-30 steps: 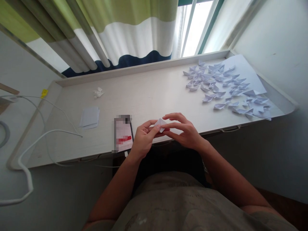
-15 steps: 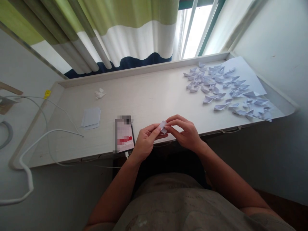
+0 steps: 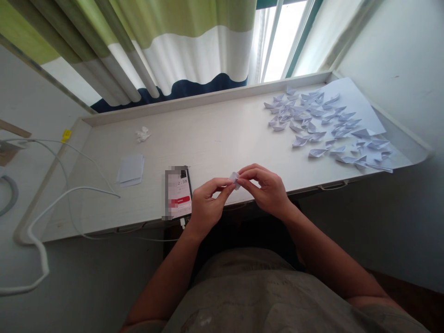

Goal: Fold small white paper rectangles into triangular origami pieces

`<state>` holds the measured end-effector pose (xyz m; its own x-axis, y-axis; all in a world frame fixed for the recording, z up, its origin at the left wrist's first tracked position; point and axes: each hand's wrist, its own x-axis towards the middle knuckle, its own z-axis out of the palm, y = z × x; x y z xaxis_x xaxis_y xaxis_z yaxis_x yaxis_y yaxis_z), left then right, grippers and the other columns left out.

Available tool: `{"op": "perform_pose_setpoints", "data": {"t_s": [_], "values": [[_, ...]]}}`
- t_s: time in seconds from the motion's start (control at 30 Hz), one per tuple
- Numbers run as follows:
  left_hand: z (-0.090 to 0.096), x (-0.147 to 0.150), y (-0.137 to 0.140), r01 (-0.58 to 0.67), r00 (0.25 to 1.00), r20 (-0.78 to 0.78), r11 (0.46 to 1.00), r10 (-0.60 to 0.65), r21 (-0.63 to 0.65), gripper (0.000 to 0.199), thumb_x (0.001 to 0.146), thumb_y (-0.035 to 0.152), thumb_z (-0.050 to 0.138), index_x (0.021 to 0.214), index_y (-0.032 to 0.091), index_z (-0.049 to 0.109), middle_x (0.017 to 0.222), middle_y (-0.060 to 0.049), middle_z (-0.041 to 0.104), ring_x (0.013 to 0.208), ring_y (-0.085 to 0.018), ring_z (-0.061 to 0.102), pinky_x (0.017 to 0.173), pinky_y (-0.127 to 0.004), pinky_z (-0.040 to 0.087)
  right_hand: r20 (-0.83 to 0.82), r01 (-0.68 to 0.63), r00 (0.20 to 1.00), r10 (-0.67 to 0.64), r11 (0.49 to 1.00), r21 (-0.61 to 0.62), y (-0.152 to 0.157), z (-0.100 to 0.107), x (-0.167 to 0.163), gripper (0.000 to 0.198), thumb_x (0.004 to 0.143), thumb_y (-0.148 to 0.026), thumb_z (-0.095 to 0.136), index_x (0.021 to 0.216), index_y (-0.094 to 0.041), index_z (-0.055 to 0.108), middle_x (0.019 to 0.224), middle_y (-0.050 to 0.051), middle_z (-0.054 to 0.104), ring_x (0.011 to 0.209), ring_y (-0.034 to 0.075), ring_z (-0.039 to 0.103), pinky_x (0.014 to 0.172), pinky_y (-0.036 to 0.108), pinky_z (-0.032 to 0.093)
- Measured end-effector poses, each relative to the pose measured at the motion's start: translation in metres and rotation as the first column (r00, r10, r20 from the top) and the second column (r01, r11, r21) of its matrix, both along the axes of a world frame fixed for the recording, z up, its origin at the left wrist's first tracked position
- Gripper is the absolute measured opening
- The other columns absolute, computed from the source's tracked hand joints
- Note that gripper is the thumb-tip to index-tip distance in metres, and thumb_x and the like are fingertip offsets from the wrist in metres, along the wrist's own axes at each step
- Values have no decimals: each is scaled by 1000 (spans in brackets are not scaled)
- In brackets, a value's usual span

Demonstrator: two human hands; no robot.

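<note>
A small folded piece of white paper (image 3: 235,179) is pinched between both hands above the desk's front edge. My left hand (image 3: 209,200) grips its left side with thumb and fingertips. On the opposite side, my right hand (image 3: 265,188) holds it between thumb and index finger. The fingers partly cover the paper, so its full shape is hidden. Many small folded paper boats (image 3: 312,113) lie scattered at the right of the desk. A stack of white paper sheets (image 3: 130,169) rests to the left.
A phone (image 3: 179,194) with a white charging cable (image 3: 183,224) lies left of my hands. Crumpled tissue (image 3: 142,134) sits farther back. A larger white sheet (image 3: 357,104) lies by the right wall. The desk (image 3: 194,134) has a raised rim; curtains (image 3: 194,55) hang behind it.
My left fingers have closed in, with thumb and fingertips now pinching together at the paper. The paper is turned to a more pointed, upright angle. The right hand has barely shifted.
</note>
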<state>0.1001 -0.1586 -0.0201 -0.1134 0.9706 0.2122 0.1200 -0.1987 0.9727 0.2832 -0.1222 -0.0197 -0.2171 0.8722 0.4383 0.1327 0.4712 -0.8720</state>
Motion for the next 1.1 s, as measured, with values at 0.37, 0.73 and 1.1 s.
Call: {"op": "perform_pose_setpoints", "data": {"t_s": [0.37, 0.73, 1.1], "values": [[-1, 1, 3, -41, 997, 57, 998, 45, -54, 21, 87, 40, 91, 91, 20, 86, 85, -4, 84, 74, -18, 77, 73, -29, 64, -120, -54, 992, 32, 982, -182, -2, -8, -2, 25, 96, -46, 82, 88, -23, 79, 85, 4, 80, 78, 20, 74, 73, 36, 62], [3, -3, 11, 44, 979, 203, 996, -27, -76, 46, 72, 32, 102, 113, 21, 85, 81, -2, 84, 76, -16, 79, 80, -27, 64, -268, -132, 962, 50, 946, -298, -2, -6, -6, 33, 85, -49, 93, 87, -20, 79, 84, 5, 82, 78, 20, 78, 75, 35, 65], [5, -7, 14, 70, 983, 177, 985, -41, -161, 26, 76, 42, 98, 92, 22, 90, 83, -6, 85, 70, -17, 76, 69, -29, 63, -390, -275, 916, 91, 850, -448, 7, -3, -6, 36, 78, -47, 98, 93, -18, 84, 82, 5, 82, 72, 16, 75, 69, 31, 64]]}}
